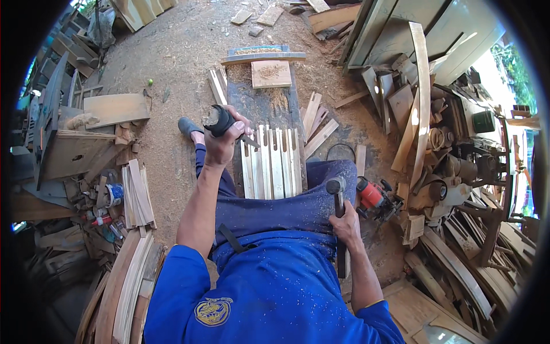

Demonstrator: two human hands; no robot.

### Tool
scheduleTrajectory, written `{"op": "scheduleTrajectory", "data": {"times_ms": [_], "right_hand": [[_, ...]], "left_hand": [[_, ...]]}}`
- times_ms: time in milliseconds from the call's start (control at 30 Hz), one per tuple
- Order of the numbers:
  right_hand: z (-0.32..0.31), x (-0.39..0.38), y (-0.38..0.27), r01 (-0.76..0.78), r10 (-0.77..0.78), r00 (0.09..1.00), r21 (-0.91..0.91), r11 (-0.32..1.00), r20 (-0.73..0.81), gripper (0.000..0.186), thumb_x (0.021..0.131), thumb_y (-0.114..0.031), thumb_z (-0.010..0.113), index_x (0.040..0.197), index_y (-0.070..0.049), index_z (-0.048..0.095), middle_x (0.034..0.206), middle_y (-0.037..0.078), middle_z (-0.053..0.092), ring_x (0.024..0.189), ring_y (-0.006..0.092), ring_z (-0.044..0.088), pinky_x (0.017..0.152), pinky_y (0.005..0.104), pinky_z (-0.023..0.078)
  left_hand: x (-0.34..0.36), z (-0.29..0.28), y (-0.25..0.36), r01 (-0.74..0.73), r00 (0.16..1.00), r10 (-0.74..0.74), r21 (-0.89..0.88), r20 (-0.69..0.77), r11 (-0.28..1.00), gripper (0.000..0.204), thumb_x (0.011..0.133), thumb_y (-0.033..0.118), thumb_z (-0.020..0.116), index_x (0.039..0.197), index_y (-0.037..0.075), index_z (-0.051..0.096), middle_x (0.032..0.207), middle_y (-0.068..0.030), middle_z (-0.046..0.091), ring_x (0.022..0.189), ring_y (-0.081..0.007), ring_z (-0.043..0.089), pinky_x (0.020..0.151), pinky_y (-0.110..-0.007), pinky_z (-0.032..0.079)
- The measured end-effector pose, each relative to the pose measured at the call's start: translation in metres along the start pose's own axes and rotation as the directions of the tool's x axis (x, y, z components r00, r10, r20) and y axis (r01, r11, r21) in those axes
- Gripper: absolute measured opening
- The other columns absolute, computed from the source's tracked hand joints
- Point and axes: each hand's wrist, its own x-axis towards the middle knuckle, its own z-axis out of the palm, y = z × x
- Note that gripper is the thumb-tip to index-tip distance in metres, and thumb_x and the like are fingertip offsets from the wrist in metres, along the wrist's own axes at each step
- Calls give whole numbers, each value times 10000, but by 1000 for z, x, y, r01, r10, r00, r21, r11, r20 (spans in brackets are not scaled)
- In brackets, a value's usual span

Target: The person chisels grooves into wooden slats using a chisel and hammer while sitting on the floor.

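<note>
My left hand [224, 143] is closed round the dark-wrapped handle of a chisel [250, 141]. The chisel's blade points down and right, over the slotted ends of several pale wood strips [272, 172]. I cannot tell whether its tip touches the wood. The strips lie side by side on a dark board [243, 109] between my legs. Beside my right thigh, my right hand [346, 226] grips a hammer [336, 185] by its handle, the metal head uppermost.
A red and black router [375, 198] stands on the floor by my right leg. A wood block [271, 74] lies at the board's far end. Loose strips [321, 137] rest along its right side. Timber piles [129, 286] flank me, and a long curved plank [421, 103] leans right.
</note>
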Motion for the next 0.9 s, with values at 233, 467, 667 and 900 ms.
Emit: {"op": "scheduleTrajectory", "data": {"times_ms": [233, 467, 667, 900], "right_hand": [[-1, 4, -2, 51, -51, 999, -26, 998, -2, 441, 729, -175, 669, 1104, 29, 557, 860, 280, 650, 856, 452, 656, 773, 484, 497], [0, 4, -15, 96, -95, 995, -85, 992, 19, 429, 738, -173, 658, 1105, 28, 560, 848, 276, 648, 833, 445, 651, 757, 482, 494], [3, 3, -22, 103, -100, 995, -128, 986, 31, 387, 746, -174, 651, 1062, 26, 551, 831, 275, 642, 825, 445, 649, 749, 487, 489], [-37, 12, -101, 445, -459, 886, -146, 883, -73, 372, 772, -152, 655, 1085, -11, 513, 738, 266, 619, 733, 456, 649, 682, 513, 494]], "left_hand": [[-1, -13, -11, 55, 998, -54, -24, 33, 998, 215, 852, 37, 623, 1034, 46, 508, 800, -94, 601, 746, -186, 610, 750, -381, 542], [-1, -28, -12, 48, 997, -46, -32, 56, 998, 206, 848, 52, 604, 1027, 43, 503, 774, -91, 584, 735, -195, 602, 737, -384, 533], [2, -42, -11, 96, 995, -93, -108, 32, 989, 206, 839, 53, 593, 1024, 48, 503, 766, -93, 576, 727, -201, 592, 725, -389, 532], [-5, -36, -17, 85, 996, -81, -160, 31, 984, 210, 827, 33, 581, 1018, 48, 496, 762, -90, 558, 727, -201, 580, 723, -387, 528]]}}
